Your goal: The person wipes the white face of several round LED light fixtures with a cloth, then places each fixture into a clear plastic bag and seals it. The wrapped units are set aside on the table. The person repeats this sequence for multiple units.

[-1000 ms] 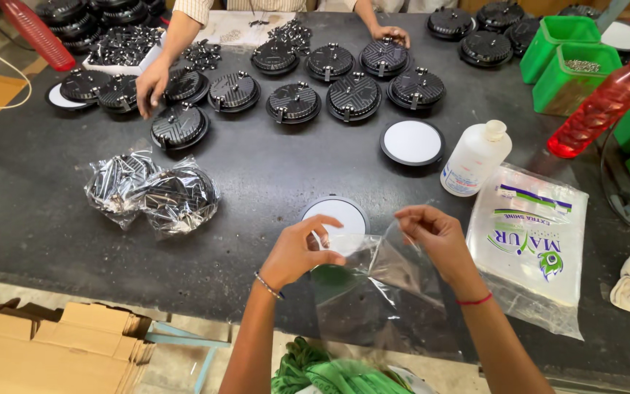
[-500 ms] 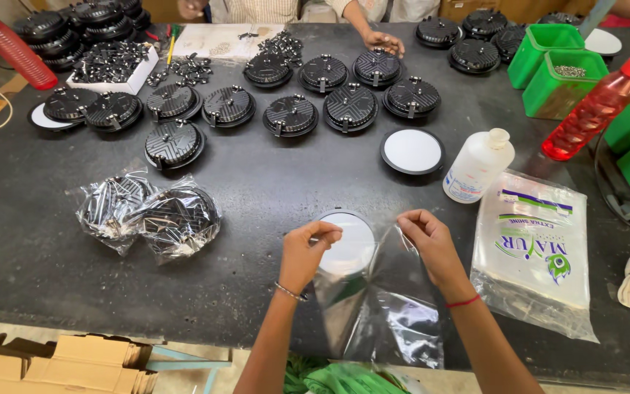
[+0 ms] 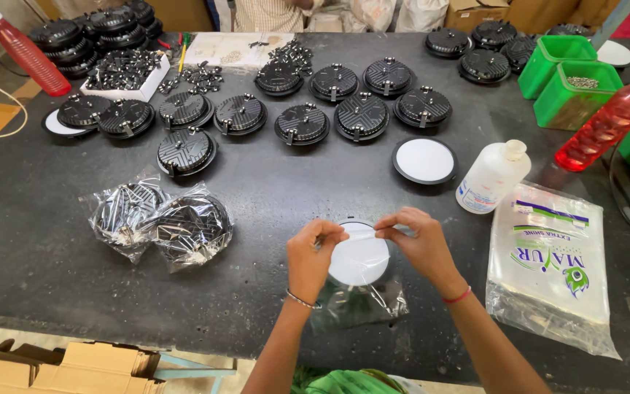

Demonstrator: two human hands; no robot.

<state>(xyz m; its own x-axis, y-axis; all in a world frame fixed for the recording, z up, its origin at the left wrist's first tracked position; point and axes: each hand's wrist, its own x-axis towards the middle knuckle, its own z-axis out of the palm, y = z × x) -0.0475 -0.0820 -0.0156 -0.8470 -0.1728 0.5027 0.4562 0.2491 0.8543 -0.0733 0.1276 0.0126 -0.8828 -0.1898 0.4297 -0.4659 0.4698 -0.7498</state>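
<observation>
We pinch the mouth of a clear plastic bag between both hands: our left hand and right hand each have thumb and fingertips closed on its top edge, with a round white-faced lamp between them, partly inside. The thin film could slip from either pinch, we judge, dropping the lamp onto the desk. Two bagged lamps lie to the left of our hands.
</observation>
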